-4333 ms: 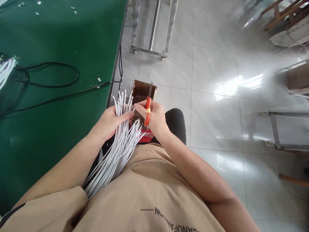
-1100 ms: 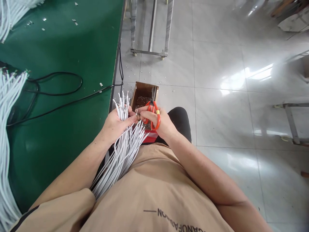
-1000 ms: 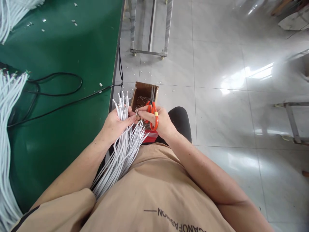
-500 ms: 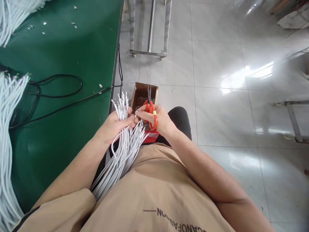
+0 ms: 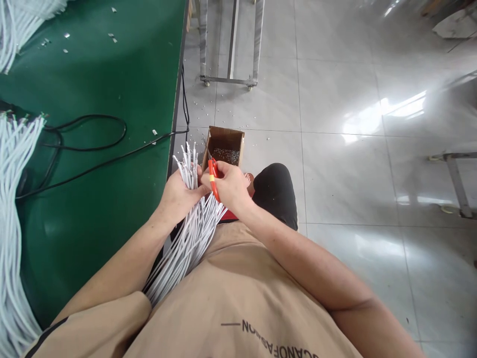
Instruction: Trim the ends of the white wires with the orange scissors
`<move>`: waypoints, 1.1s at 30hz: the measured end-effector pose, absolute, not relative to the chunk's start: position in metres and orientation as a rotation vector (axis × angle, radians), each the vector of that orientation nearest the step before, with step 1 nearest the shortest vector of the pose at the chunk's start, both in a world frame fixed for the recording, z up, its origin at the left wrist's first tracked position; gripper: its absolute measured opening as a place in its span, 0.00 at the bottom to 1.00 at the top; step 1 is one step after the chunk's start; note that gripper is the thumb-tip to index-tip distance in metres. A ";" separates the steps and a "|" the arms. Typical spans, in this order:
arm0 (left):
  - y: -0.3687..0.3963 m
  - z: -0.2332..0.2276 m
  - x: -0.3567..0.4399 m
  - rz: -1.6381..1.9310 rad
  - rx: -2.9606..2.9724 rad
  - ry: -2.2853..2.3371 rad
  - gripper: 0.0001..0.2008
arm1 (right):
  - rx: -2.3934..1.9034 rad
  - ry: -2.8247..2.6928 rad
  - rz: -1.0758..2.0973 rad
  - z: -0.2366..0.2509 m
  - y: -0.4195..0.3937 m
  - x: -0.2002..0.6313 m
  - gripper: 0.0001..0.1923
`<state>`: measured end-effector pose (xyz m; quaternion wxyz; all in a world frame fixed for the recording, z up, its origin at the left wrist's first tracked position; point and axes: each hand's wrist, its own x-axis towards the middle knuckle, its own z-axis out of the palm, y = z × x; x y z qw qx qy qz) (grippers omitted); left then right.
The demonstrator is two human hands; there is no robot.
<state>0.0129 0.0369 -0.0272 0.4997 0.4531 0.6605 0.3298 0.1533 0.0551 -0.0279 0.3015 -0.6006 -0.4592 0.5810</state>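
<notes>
My left hand (image 5: 182, 193) is closed around a bundle of white cables (image 5: 186, 238), whose cut ends stick up above my fingers. The rest of the bundle trails down over my lap beside the tan shirt. My right hand (image 5: 231, 185) is closed on a pair of orange-handled scissors (image 5: 213, 179) with a yellow band, the blades pointing up and to the left. Its fingertips meet my left thumb at the right side of the bundle; what lies between them is hidden. Just beyond both hands stands an open cardboard box (image 5: 241, 144) with small scraps in the bottom.
On my left is a green table (image 5: 93, 199) bearing more white cables (image 5: 15, 209), a black cord (image 5: 112, 161) and white scraps. A wheeled metal frame (image 5: 229, 79) stands ahead on the tiled floor (image 5: 335, 174). Another metal leg (image 5: 458, 184) is at right.
My right hand has moved left toward the bundle, and the scissors have turned from upright to leaning left. The single cable end seen between my fingertips is now hidden. My left hand stays on the bundle.
</notes>
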 end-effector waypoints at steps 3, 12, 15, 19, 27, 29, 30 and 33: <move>0.038 -0.027 0.013 0.828 1.055 1.501 0.14 | -1.304 -1.043 1.856 -0.027 0.062 0.163 0.13; 0.039 -0.033 0.012 0.875 0.842 1.286 0.12 | -1.037 -0.972 1.928 -0.039 0.060 0.175 0.08; 0.040 -0.031 0.011 0.868 0.825 1.231 0.11 | -1.062 -0.999 1.920 -0.041 0.062 0.174 0.10; 0.041 -0.027 0.013 0.869 0.799 1.155 0.11 | -1.011 -1.057 1.928 -0.039 0.065 0.177 0.11; 0.041 -0.030 0.013 0.907 0.833 1.347 0.16 | -1.311 -0.910 1.779 -0.028 0.050 0.164 0.04; 0.042 -0.032 0.011 0.896 0.971 1.474 0.16 | -1.315 -0.916 1.763 -0.026 0.046 0.163 0.03; 0.042 -0.033 0.009 0.877 1.035 1.519 0.16 | -1.291 -0.926 1.770 -0.025 0.045 0.163 0.04; 0.042 -0.034 0.007 0.827 1.124 1.587 0.14 | -1.280 -0.883 1.729 -0.026 0.047 0.165 0.10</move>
